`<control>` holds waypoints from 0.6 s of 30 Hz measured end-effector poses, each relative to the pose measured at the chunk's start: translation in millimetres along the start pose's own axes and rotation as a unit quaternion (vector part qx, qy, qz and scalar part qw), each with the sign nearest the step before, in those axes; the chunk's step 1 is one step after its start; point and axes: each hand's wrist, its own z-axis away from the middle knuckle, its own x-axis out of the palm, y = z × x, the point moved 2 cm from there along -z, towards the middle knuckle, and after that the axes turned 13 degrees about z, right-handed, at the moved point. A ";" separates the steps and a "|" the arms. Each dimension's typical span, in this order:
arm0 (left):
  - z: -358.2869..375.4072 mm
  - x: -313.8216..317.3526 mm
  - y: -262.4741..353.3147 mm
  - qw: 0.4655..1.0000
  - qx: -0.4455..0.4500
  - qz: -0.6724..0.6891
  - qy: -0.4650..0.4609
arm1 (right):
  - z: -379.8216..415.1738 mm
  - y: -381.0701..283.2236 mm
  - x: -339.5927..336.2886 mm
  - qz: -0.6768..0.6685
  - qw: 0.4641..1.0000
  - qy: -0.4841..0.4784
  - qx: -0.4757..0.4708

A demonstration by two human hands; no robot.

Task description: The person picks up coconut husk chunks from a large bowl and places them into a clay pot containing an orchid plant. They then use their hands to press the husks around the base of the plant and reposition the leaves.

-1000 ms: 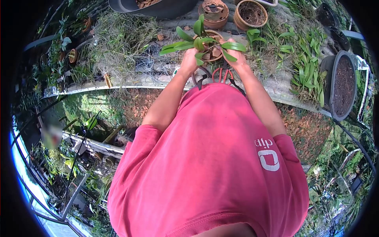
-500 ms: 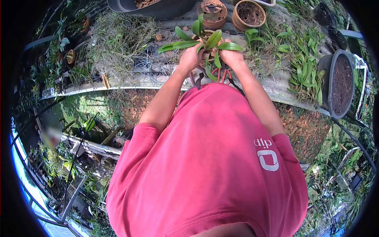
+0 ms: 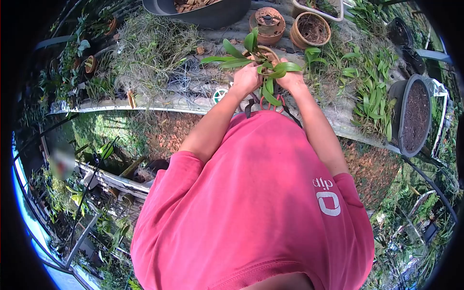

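Observation:
A leafy green plant (image 3: 278, 70) stands in a clay pot (image 3: 268, 51) at the near part of the bench, its broad leaves spreading over both hands. My left hand (image 3: 247, 79) is at the plant's left side, fingers curled in at the stems and partly covered by leaves. On the right side, my right hand (image 3: 291, 80) is against the plant and pot, its fingertips hidden under a leaf. What the fingers grip exactly is hidden. Red-handled tools (image 3: 273, 102) lie just below, close to my shirt, and a green-and-white round spool (image 3: 220, 95) is left of my left wrist.
Behind are two clay pots (image 3: 267, 25) (image 3: 311, 30), a black tub of chips (image 3: 198, 13) and a white tray (image 3: 342, 10). Stringy plants (image 3: 150, 48) cover the left, leafy plants (image 3: 372, 99) the right, beside a soil-filled tub (image 3: 414, 116).
The view has shifted, so the bench sits slightly lower in frame. The leaves over the pot have turned, the clay rim shows more, and the round spool has come into sight.

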 end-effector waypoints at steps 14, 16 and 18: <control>-9.0 3.7 8.6 0.999 -0.006 -0.027 -0.037 | 37.6 -1.7 -10.5 -0.077 0.993 0.080 0.049; -6.4 6.4 9.5 1.000 0.002 -0.021 -0.019 | 34.0 -1.5 2.7 -0.037 0.992 0.117 0.008; -4.9 11.5 6.5 0.999 0.017 -0.039 -0.002 | 27.2 -4.5 11.1 -0.021 0.990 0.140 0.009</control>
